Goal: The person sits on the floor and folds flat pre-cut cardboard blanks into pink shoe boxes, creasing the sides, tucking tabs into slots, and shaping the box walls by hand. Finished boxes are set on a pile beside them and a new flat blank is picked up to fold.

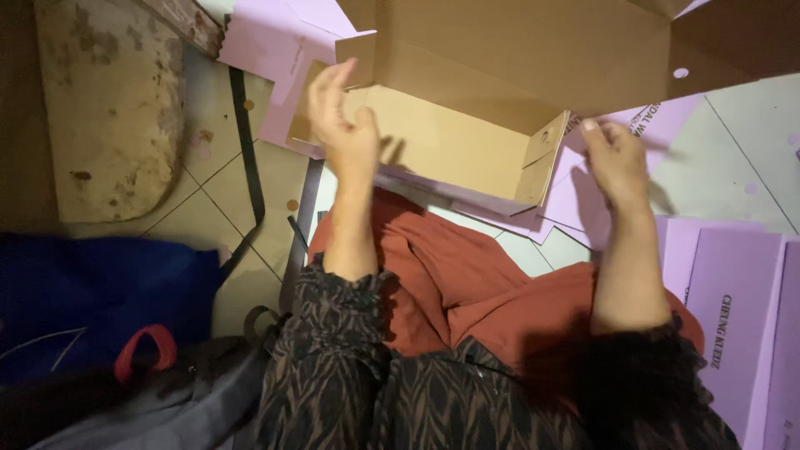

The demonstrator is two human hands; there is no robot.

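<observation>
**Two hands shaping a cardboard box**

The left hand (342, 125) stands open, fingers against a side flap; the right hand (615, 158) pinches the other end flap, steadying the half-folded cardboard box (467, 125) above the lap; pink flat sheets (733, 283) lie nearby on the tiled floor (225, 208).

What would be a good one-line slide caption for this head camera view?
Both hands, left hand and right hand, fold a cardboard box above pink flat sheets.

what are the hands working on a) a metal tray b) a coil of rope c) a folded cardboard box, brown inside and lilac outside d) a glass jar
c: the left hand and right hand are at the flaps of a partly folded cardboard box, brown inside with lilac outer faces.
</observation>
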